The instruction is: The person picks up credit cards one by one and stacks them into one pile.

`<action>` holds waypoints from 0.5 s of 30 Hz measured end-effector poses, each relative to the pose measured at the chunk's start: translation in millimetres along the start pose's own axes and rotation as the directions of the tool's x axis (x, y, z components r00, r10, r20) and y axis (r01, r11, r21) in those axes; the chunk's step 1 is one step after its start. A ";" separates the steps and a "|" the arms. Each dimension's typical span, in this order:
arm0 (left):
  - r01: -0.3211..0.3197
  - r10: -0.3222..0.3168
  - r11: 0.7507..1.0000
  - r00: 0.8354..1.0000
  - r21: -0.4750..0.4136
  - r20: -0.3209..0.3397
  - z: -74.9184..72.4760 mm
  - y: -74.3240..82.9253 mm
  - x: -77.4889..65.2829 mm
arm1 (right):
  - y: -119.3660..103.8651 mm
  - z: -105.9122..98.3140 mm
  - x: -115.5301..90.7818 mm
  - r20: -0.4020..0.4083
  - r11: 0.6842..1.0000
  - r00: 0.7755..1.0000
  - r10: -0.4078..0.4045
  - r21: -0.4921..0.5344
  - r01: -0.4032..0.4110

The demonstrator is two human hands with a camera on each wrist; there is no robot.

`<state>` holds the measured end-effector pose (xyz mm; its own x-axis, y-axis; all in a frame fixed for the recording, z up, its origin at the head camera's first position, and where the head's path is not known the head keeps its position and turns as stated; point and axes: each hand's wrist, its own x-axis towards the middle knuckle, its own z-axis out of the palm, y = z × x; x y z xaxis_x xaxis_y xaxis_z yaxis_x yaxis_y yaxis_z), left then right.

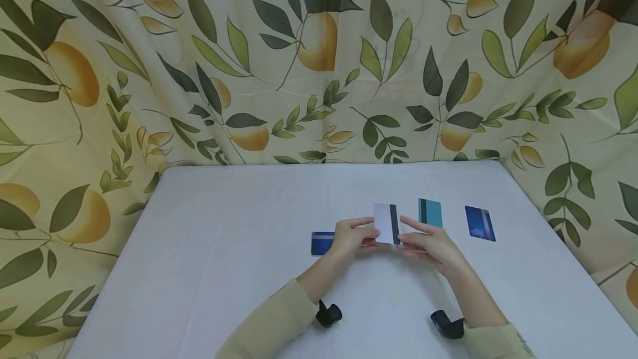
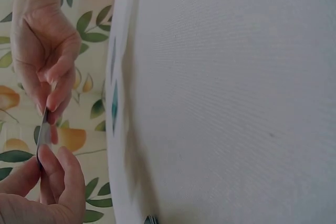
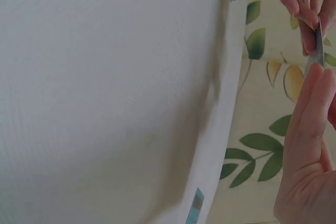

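A white card (image 1: 384,223) with a dark stripe near its right side is held up in front of the person, over the table. The left hand (image 1: 350,237) pinches its left edge between thumb and fingers. At the opposite edge, the right hand (image 1: 432,244) grips it with thumb and fingertips. Seen edge-on in the left wrist view, the card (image 2: 43,129) spans the gap between both hands. A blue card (image 1: 321,242) lies on the table, partly hidden behind the left hand. Behind the right hand is a teal card (image 1: 432,212) with a dark stripe, its lower part covered.
Farther right on the white-covered table (image 1: 224,270) lies another dark blue card (image 1: 480,223) with a grey stripe. A curtain (image 1: 319,98) printed with fruit and leaves hangs behind the table. Black wrist devices (image 1: 329,314) sit at both cuffs.
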<state>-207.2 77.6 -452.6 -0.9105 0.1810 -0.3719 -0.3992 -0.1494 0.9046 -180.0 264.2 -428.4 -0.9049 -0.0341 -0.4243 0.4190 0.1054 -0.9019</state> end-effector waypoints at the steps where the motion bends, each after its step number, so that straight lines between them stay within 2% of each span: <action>1: 0.002 -0.002 1.000 1.000 -0.002 -0.002 -1.0 0.4 -0.9 | -0.1 1.3 0.2 -0.001 1.000 1.000 0.004 0.002 -0.004; 8: 0.014 -0.014 1.000 1.000 -0.005 0.004 -8.3 4.6 -5.2 | -3.9 7.0 0.0 0.004 1.000 1.000 0.014 -0.001 -0.014; 11: 0.047 -0.047 0.999 0.999 -0.005 0.012 -13.7 9.3 -4.0 | -6.0 7.1 0.8 0.025 1.000 1.000 0.005 -0.025 -0.004; 15: 0.098 -0.097 0.995 0.993 -0.020 0.066 -25.5 18.5 2.0 | -7.8 5.1 2.9 0.087 0.997 0.996 -0.004 -0.075 0.010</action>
<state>-219.2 50.4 -441.9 -0.8584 0.2587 -0.4429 -0.4888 -0.1506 0.8593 -185.5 258.3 -423.0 -0.8964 -0.1207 -0.4265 0.4029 0.1795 -0.8975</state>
